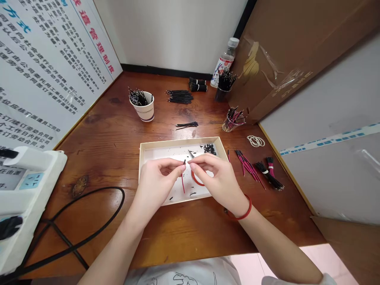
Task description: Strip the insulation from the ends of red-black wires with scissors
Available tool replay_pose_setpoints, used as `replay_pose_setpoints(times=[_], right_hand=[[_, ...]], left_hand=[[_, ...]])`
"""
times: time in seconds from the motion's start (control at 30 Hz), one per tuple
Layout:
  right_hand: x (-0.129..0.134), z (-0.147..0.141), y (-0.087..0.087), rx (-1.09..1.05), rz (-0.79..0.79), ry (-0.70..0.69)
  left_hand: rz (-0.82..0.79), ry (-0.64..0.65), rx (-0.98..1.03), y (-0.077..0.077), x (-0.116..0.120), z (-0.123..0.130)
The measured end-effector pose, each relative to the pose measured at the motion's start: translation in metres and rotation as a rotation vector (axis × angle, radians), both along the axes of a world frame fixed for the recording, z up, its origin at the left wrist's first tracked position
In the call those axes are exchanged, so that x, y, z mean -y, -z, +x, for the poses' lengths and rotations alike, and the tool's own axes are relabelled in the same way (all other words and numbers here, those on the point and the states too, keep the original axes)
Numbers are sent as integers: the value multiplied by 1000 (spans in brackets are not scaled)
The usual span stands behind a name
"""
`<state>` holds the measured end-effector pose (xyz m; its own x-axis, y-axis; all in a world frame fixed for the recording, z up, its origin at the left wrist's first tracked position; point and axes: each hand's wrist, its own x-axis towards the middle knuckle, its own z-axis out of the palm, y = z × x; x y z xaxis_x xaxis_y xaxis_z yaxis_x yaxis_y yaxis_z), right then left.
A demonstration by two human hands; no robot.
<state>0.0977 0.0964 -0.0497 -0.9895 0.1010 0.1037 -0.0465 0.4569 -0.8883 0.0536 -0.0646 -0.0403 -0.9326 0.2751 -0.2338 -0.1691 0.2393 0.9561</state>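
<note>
Above a shallow cream box (141,158), both hands meet near the middle. My left hand (163,174) pinches a thin red wire (183,185) with a black end that sticks up between thumb and forefinger. Close beside it, my right hand (212,174) has thumb and forefinger pressed together near the wire's black end; what they hold, if anything, is too small to name. Scissors with red handles (196,180) lie in the box, partly hidden by my right hand. Black scraps (209,149) are heaped in the box's back right corner.
Black wires lie behind the box (187,125) and farther back (179,96). A paper cup (145,111), a clear cup (230,123), a bottle (224,63), rubber bands (255,141) and red wires (249,168) surround it. A black cable (118,209) loops left near a power strip (18,241).
</note>
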Motion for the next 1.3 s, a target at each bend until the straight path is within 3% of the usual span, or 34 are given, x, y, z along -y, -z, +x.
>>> replay_pose_setpoints(times=[0.07,0.13,0.57,0.83,0.93,1.07,1.23,1.3], right_hand=[[6,-1,0,-11,-159,-2],[8,-2,1,-6,-201,12],[6,-4,1,-76,-86,-6],[12,-2,-1,-83,-231,63],[14,-2,-1,-83,-292,88],[15,-3,-2,-1,-429,87],[14,-5,-1,129,-609,72],[13,-4,-1,131,-598,88]], left_hand=[[-1,13,-15,1,-1,1],[-5,16,-35,2,-2,1],[-137,41,-431,6,-1,8],[-203,52,-598,10,-2,11],[-178,45,-566,9,-2,11],[-63,40,-353,6,-1,7],[151,181,-63,6,1,-2],[125,198,-57,6,1,-2]])
